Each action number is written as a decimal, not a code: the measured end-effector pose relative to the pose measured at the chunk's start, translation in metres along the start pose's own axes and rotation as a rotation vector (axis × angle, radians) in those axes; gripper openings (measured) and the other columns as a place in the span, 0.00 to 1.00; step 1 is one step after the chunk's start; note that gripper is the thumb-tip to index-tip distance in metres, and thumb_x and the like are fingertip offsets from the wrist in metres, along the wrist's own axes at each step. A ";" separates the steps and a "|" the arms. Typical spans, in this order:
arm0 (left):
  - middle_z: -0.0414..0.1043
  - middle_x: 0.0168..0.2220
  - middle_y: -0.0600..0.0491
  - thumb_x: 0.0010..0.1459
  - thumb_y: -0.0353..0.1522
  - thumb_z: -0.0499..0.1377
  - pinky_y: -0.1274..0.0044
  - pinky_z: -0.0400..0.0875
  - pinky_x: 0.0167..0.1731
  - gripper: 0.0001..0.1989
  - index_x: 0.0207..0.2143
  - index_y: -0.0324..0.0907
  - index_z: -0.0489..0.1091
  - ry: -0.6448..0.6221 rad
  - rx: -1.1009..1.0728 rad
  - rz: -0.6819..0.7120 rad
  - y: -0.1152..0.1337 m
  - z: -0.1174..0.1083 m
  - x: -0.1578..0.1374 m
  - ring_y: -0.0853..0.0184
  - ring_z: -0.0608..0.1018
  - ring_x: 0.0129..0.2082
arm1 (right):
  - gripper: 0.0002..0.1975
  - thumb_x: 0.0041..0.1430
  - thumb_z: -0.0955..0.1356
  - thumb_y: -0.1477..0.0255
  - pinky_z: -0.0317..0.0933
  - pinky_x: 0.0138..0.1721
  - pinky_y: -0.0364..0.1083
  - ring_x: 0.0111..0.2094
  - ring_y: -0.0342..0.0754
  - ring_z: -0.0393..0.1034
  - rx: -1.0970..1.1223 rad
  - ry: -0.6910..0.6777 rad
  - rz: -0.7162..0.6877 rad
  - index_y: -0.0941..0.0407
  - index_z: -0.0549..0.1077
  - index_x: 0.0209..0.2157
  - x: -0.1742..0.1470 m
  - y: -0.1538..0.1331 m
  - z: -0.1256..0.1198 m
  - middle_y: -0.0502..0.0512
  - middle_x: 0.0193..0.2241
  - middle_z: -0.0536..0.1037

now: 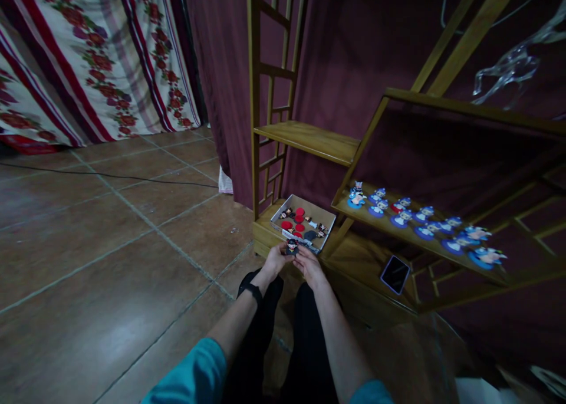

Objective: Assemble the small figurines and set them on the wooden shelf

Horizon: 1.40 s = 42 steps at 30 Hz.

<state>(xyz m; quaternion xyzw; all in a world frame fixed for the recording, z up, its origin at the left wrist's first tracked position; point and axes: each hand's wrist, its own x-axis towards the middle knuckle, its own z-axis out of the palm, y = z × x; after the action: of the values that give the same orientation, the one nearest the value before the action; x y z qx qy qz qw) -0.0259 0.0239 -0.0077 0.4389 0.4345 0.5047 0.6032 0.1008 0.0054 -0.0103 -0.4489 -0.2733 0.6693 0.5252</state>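
Both of my hands meet around a small dark figurine (292, 246) with a dark base. My left hand (277, 259) grips it from the left side, fingers closed. From the right, the fingers of my right hand (307, 263) pinch its base. Just beyond stands a shallow open box (325, 209) with pale sides. Inside it lie several small dark-haired figures, several red round bases (299, 212) and a dark grey round base (310, 235). The figurine is held at the box's near edge.
A wooden shelf unit (309, 141) stands ahead. On its right shelf are several blue and purple figurines (402, 218). A dark-screened phone or tablet (395, 275) lies below them. A clear horse-like ornament (508, 74) is upper right. A black cable (110, 175) crosses the tiled floor.
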 end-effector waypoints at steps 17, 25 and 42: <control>0.72 0.26 0.56 0.28 0.23 0.64 0.79 0.64 0.31 0.17 0.27 0.38 0.71 -0.018 -0.017 0.094 0.008 0.006 -0.002 0.71 0.71 0.26 | 0.21 0.39 0.70 0.73 0.63 0.37 0.44 0.38 0.44 0.69 -0.027 -0.039 -0.060 0.50 0.71 0.40 -0.001 -0.002 -0.002 0.51 0.41 0.74; 0.73 0.27 0.53 0.31 0.26 0.64 0.77 0.65 0.32 0.17 0.30 0.37 0.72 -0.020 0.073 0.059 0.011 0.007 -0.005 0.69 0.72 0.28 | 0.20 0.39 0.71 0.73 0.63 0.38 0.45 0.36 0.45 0.70 0.008 0.030 0.003 0.51 0.72 0.39 0.003 0.000 -0.003 0.52 0.38 0.76; 0.73 0.24 0.54 0.30 0.33 0.67 0.75 0.65 0.30 0.16 0.27 0.39 0.73 0.081 0.166 0.073 0.018 0.006 -0.011 0.66 0.72 0.26 | 0.22 0.40 0.71 0.66 0.61 0.36 0.43 0.36 0.44 0.70 -0.015 -0.063 0.037 0.52 0.71 0.41 -0.005 -0.010 -0.002 0.52 0.38 0.76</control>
<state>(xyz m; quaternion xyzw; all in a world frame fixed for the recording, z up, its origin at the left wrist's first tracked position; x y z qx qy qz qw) -0.0256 0.0147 0.0120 0.4819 0.4826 0.5061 0.5279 0.1073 0.0034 -0.0007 -0.4365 -0.2863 0.6905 0.5007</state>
